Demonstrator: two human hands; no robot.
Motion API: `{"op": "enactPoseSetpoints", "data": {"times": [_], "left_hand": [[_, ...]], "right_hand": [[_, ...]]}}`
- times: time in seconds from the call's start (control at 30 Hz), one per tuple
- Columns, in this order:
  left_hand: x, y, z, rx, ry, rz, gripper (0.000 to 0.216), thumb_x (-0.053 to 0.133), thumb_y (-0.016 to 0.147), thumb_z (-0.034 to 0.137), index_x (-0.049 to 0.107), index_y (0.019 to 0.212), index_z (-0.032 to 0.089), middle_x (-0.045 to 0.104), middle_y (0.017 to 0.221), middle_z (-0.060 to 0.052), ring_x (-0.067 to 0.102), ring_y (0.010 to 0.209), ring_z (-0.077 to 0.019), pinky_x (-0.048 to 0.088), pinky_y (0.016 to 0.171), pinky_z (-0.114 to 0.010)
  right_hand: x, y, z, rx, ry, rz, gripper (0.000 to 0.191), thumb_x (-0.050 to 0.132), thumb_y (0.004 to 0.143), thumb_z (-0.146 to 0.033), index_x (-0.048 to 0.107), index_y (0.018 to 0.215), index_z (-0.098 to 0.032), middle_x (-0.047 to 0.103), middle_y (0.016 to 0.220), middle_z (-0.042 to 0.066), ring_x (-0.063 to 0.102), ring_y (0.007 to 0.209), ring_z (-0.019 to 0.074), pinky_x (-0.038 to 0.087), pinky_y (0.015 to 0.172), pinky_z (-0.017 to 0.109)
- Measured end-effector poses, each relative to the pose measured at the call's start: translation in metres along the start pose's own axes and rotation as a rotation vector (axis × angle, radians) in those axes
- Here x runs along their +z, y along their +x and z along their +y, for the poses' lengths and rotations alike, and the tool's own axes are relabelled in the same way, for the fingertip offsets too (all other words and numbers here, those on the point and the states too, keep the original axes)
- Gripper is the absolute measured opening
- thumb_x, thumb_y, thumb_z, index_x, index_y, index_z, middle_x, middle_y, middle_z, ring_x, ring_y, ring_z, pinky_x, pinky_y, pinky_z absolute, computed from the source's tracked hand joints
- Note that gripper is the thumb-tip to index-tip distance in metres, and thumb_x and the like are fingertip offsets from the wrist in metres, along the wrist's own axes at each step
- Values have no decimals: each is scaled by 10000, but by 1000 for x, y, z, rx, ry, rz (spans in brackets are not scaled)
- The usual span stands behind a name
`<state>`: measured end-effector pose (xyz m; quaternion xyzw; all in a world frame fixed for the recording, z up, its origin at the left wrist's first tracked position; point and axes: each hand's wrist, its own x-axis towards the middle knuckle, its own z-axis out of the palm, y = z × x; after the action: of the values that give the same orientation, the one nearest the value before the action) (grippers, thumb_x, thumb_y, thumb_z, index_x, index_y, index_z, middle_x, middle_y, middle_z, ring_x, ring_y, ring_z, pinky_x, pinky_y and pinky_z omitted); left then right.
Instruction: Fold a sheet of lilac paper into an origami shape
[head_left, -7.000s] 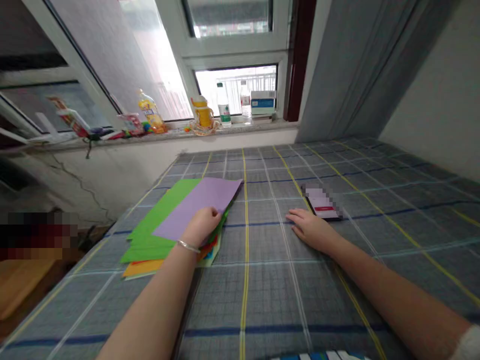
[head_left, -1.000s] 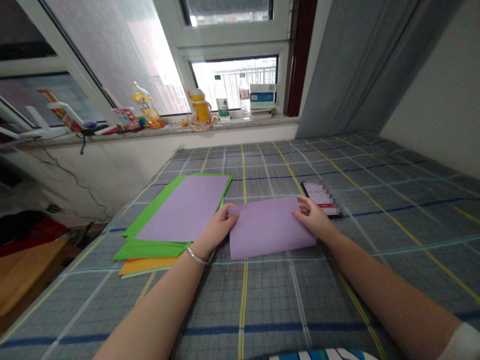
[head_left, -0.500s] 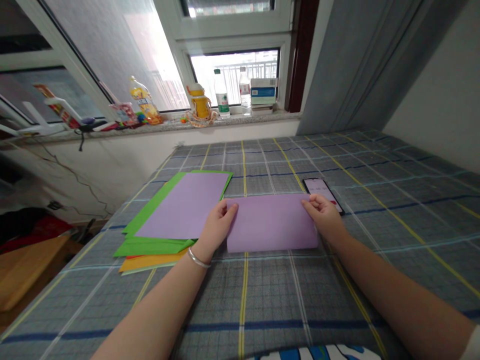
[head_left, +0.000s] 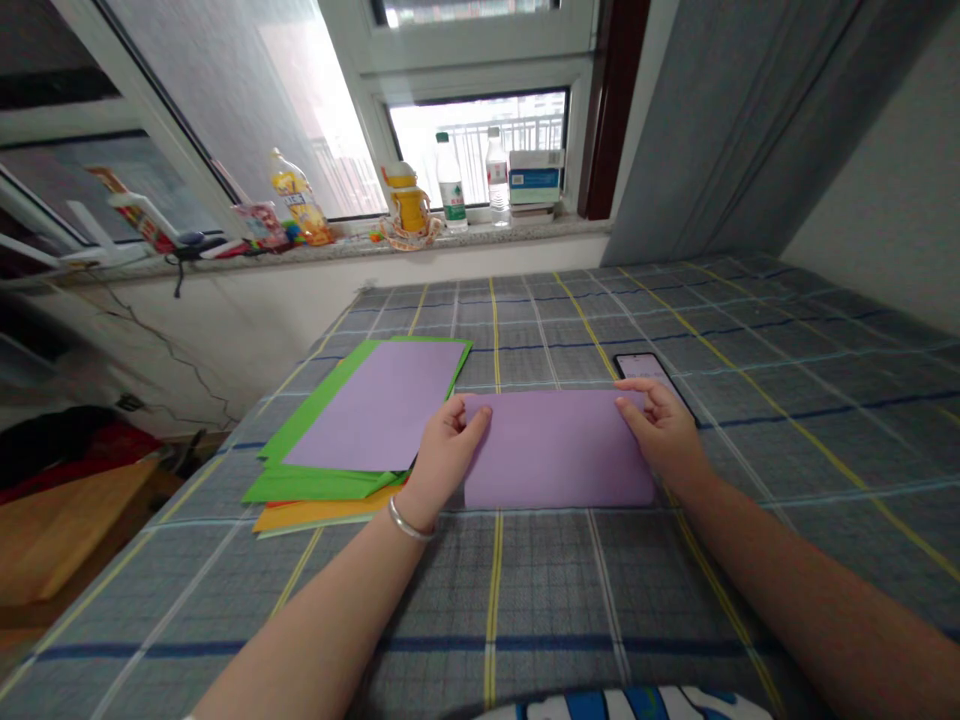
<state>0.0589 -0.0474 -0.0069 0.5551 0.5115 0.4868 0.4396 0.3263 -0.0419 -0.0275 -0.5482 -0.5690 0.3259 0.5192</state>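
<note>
A purple sheet of paper [head_left: 556,450] lies in front of me as a wide rectangle, its long side running left to right. Its upper left corner is pinched by my left hand [head_left: 450,450], thumb on top and fingers curled; a silver bangle circles that wrist. At the upper right corner my right hand [head_left: 664,425] grips the sheet between thumb and fingers. Left of my left hand rests a stack with another purple sheet [head_left: 382,405] uppermost, over green sheets [head_left: 322,485] and an orange sheet [head_left: 322,515].
A phone [head_left: 643,366] with a lit screen lies just beyond my right hand, partly covered by it. Everything rests on a grey plaid cloth [head_left: 555,590]. Bottles, a yellow cup [head_left: 409,208] and boxes [head_left: 535,180] line the window sill. A wooden piece [head_left: 67,530] stands lower left.
The held sheet's lower edge, slightly curved before, now looks flatter. My right hand's fingers have loosened and straightened a little. The whole view has shifted slightly.
</note>
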Motion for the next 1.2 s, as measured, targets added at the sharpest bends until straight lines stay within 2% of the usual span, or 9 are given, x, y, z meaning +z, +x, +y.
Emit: {"op": "enactPoseSetpoints", "data": {"times": [0.17, 0.33, 0.5, 0.6, 0.67, 0.83, 1.0, 1.2], "left_hand": [[2, -3, 3, 35, -103, -17, 470, 649, 774, 402, 473, 1174, 229, 551, 631, 79, 464, 478, -68, 369, 480, -166], [2, -5, 3, 132, -36, 16, 524, 633, 820, 357, 421, 1283, 236, 419, 550, 107, 361, 445, -57, 275, 451, -157], [1, -8, 2, 222, 111, 59, 328, 551, 883, 339, 527, 1184, 212, 311, 579, 86, 302, 479, -70, 251, 467, -182], [1, -10, 4, 269, 215, 116, 241, 552, 878, 318, 592, 1084, 199, 315, 581, 72, 306, 499, -84, 255, 480, -199], [1, -10, 4, 291, 245, 151, 224, 575, 859, 307, 609, 1050, 195, 347, 590, 63, 323, 510, -90, 266, 490, -206], [-1, -7, 1, 317, 243, 172, 275, 586, 854, 307, 608, 1107, 201, 404, 624, 55, 351, 532, -93, 300, 523, -208], [-4, -2, -5, 337, 329, 167, 235, 571, 863, 292, 651, 1061, 196, 378, 599, 61, 352, 533, -89, 300, 525, -203], [-4, 2, -7, 260, 284, 164, 241, 585, 851, 308, 652, 1052, 192, 368, 589, 66, 340, 518, -80, 282, 503, -195]], "right_hand": [[0, -2, -2, -32, -23, 39, 303, 583, 803, -444, 587, 1029, -241, 407, 553, -57, 355, 455, 120, 253, 437, 260], [-1, 0, 0, -17, -10, 38, 300, 575, 809, -459, 582, 1029, -254, 433, 567, -47, 358, 461, 133, 256, 445, 272], [-1, -2, 0, -32, -41, 79, 311, 573, 816, -479, 583, 1027, -251, 423, 560, -49, 355, 471, 138, 248, 453, 272], [0, -4, -3, -42, -57, 111, 302, 573, 816, -484, 579, 1005, -249, 398, 553, -56, 344, 467, 134, 240, 454, 269], [1, -4, -5, -42, -51, 119, 288, 576, 814, -478, 574, 987, -247, 401, 554, -57, 342, 465, 131, 238, 452, 266], [3, -4, -6, -41, 4, 115, 261, 598, 803, -449, 563, 953, -238, 404, 545, -63, 339, 453, 121, 228, 440, 260], [2, -1, -2, -74, -8, 146, 249, 640, 785, -430, 602, 923, -226, 343, 489, -84, 298, 426, 103, 194, 420, 246], [-1, 0, -6, -19, 87, 86, 296, 685, 738, -449, 575, 902, -229, 502, 488, -68, 373, 401, 100, 237, 395, 227]]}}
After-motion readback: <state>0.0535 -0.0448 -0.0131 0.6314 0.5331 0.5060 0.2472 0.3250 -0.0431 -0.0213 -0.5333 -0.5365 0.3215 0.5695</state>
